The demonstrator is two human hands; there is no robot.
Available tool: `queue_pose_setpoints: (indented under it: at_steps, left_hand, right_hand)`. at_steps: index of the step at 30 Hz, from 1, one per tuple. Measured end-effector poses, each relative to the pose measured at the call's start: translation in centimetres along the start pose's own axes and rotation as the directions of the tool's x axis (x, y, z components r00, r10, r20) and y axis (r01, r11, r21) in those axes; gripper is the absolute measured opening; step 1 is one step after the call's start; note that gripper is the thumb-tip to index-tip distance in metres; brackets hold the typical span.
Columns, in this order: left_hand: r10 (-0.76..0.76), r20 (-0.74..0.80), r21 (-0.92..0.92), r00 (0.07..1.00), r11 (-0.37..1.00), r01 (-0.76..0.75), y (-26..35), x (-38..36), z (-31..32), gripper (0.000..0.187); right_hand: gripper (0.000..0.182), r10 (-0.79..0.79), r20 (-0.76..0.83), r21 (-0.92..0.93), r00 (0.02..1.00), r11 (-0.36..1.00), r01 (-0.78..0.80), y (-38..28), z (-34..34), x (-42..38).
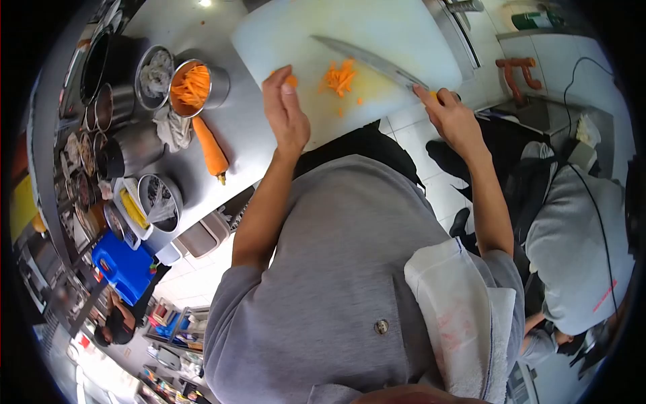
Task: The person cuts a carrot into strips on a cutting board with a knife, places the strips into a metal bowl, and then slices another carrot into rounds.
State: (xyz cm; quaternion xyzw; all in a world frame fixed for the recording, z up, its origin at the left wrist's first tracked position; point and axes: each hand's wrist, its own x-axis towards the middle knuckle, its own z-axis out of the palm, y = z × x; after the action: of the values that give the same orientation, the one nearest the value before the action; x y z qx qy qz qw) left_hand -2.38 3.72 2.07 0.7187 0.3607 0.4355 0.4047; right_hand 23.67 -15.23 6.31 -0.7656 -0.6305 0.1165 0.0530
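My right hand (456, 121) is wrapped round the handle of a long kitchen knife (377, 62), whose blade lies low over the white cutting board (282, 34), pointing up and left. Beside the blade, at mid-board, is a small pile of cut carrot strips (338, 77), with a few bits scattered below. At the board's left edge my left hand (286, 114) has its fingers closed round a piece of carrot (291, 80); most of that piece is hidden by the fingers. A whole peeled carrot (211, 149) lies on the steel counter to the left.
A metal pot of carrot strips (219, 86) stands left of the board, near a crumpled white cloth (173, 128). More metal containers (159, 202) line the counter's far left. Another person in a grey shirt (579, 249) is close on my right; someone else (120, 323) is at lower left.
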Motion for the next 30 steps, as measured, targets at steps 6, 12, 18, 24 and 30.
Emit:
queue_pose_setpoints:
  at_steps: [6, 12, 18, 24, 30]
  left_hand:
    - [-0.063, 0.111, -0.052, 0.992, 0.996, 0.069, 0.0, -0.1, 1.4, 0.034]
    - [0.138, 0.233, 0.504, 0.963, 0.829, -0.241, -1.9, -1.4, 6.8, 0.049]
    - [0.102, 0.282, 0.401, 0.954, 0.891, -0.214, -1.9, -0.8, 7.9, 0.048]
    - [0.079, 0.138, 0.257, 0.987, 0.960, -0.113, -1.9, 0.4, 6.0, 0.046]
    - [0.160, -0.125, 0.336, 0.979, 0.935, -0.110, -0.7, 6.5, -2.9, 0.044]
  right_hand:
    - [0.039, 0.080, 0.044, 0.560, 0.996, 0.823, -0.091, -1.2, 0.4, -6.0]
    - [0.032, 0.391, 0.440, 0.869, 0.808, 0.044, -0.494, -6.6, 5.9, -8.6]
    - [0.035, 0.326, 0.409, 0.873, 0.852, 0.132, -0.469, -15.2, 6.8, -3.5]
    - [0.035, 0.293, 0.363, 0.900, 0.884, 0.136, -0.414, -17.8, 6.1, -1.3]
    - [0.034, 0.052, 0.152, 0.921, 0.987, 0.356, -0.161, -21.2, 3.2, 5.2]
